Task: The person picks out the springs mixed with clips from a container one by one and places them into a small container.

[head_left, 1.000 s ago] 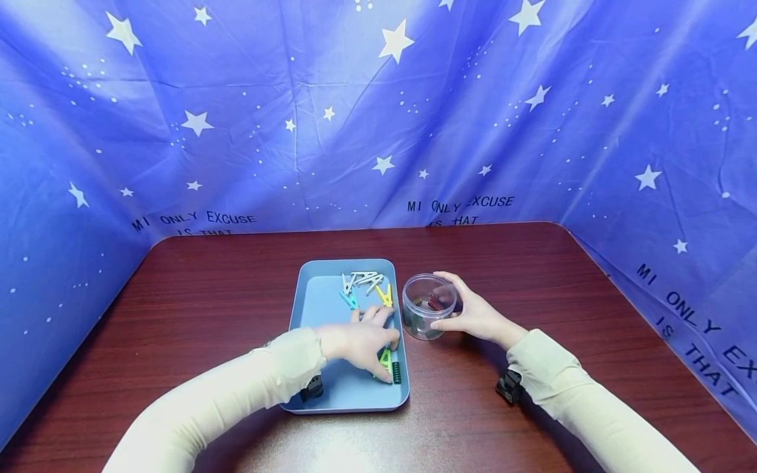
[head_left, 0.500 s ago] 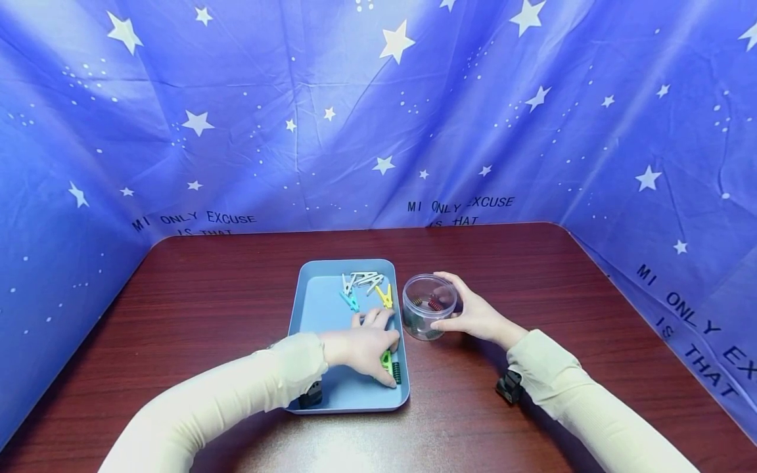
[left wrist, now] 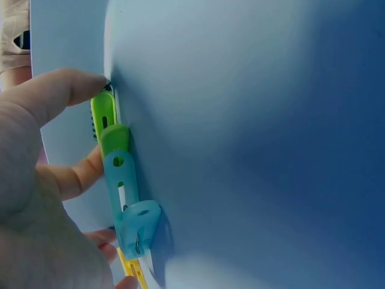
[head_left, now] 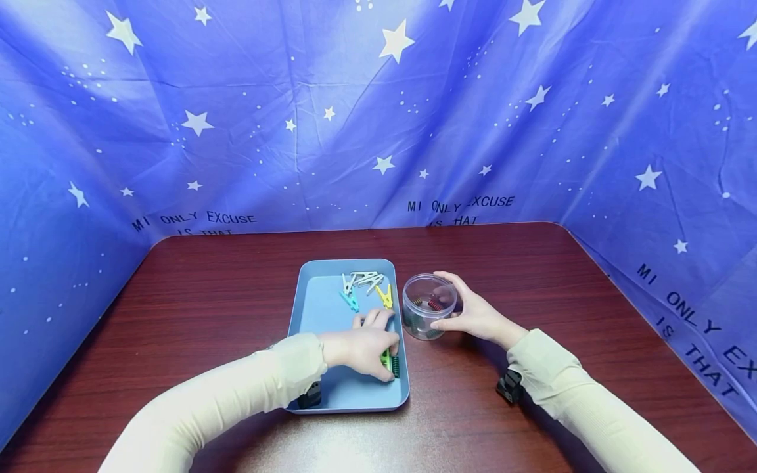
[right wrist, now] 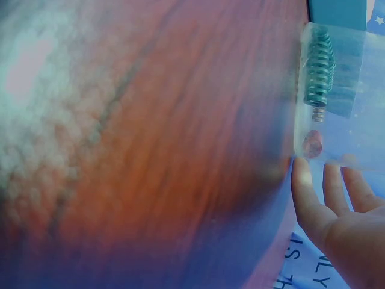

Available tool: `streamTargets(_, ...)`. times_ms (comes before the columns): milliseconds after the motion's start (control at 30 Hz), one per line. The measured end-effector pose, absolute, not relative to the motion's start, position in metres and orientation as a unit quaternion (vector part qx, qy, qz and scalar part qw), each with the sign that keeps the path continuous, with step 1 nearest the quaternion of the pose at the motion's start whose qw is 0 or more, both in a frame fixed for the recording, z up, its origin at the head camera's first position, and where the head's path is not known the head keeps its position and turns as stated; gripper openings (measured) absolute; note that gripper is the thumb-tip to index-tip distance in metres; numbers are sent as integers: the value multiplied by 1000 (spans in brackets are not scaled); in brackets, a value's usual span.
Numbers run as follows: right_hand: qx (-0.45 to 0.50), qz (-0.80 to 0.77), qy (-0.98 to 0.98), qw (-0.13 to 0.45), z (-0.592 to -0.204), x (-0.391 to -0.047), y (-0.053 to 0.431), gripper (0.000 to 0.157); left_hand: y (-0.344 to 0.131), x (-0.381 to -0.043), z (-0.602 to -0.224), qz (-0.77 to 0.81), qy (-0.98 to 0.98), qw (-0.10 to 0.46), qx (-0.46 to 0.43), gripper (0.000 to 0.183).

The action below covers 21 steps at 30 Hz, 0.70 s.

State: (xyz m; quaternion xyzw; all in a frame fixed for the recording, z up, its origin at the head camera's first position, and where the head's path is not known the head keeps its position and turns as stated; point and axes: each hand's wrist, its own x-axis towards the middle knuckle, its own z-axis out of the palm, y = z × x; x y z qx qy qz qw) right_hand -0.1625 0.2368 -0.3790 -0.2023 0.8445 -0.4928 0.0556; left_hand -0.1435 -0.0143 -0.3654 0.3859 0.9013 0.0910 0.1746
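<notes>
My left hand [head_left: 361,348] reaches into the blue tray [head_left: 313,394] along its right side. Its thumb and index finger pinch a dark green coil spring [head_left: 395,368] at its ends, beside a light green clothespin [head_left: 386,360]. In the left wrist view that green clothespin [left wrist: 114,141] covers most of the spring, and a light blue clothespin [left wrist: 123,186] sits near the fingers. My right hand [head_left: 473,318] grips a clear round plastic jar [head_left: 418,326] from its right. Inside the jar are a red spring [head_left: 434,305] and, in the right wrist view, dark green springs [right wrist: 318,69].
Toward the tray's far end lie several pale clothespins [head_left: 365,278], a yellow clothespin [head_left: 385,296] and a blue clothespin [head_left: 350,301]. The jar stands close against the tray's right edge. A dark wood table [head_left: 225,295] is bounded by a starry blue curtain [head_left: 331,164].
My left thumb has first moved nearer me, then drawn back toward the index finger. The dark green spring has shifted slightly away from me. My right hand and the jar stay still.
</notes>
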Motion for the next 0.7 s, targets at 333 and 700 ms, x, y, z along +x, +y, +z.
streamTargets(333, -198, -495, 844, 57, -378, -162, 237, 84, -12, -142, -367, 93, 895, 174, 400, 22)
streamTargets(700, -199, -494, 845, 57, -378, -162, 237, 84, -13, -143, -367, 104, 894, 170, 401, 20)
